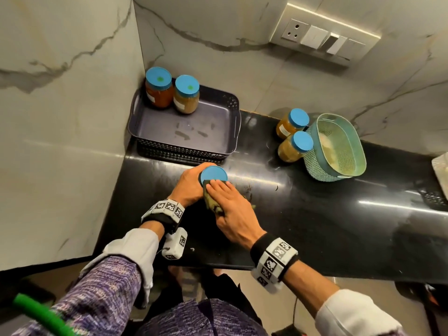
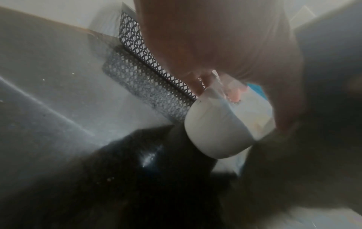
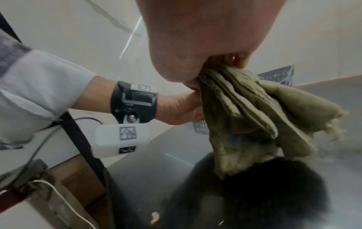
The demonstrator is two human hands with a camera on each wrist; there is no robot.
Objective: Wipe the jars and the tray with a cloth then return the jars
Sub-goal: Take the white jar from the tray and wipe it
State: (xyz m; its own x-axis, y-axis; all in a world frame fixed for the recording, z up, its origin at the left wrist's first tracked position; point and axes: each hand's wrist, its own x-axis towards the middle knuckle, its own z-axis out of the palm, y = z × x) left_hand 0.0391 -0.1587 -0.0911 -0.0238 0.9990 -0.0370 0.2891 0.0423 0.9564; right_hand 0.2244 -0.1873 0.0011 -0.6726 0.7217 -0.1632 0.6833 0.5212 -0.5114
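A jar with a blue lid (image 1: 213,175) stands on the black counter just in front of the tray. My left hand (image 1: 192,181) grips it from the left; its white label (image 2: 219,131) shows in the left wrist view. My right hand (image 1: 226,197) holds a bunched olive cloth (image 1: 211,202) (image 3: 254,114) and presses it against the jar's near right side, fingers over the lid's edge. The dark tray (image 1: 232,122) sits in the back left corner with two blue-lidded jars (image 1: 158,89) (image 1: 186,94) at its far end. Smears mark its floor.
Two more blue-lidded jars (image 1: 292,123) (image 1: 294,147) stand on the counter at the right, touching a teal perforated basket (image 1: 315,161). Marble walls close in the left and back. The tray's mesh wall (image 2: 149,74) lies just behind the held jar.
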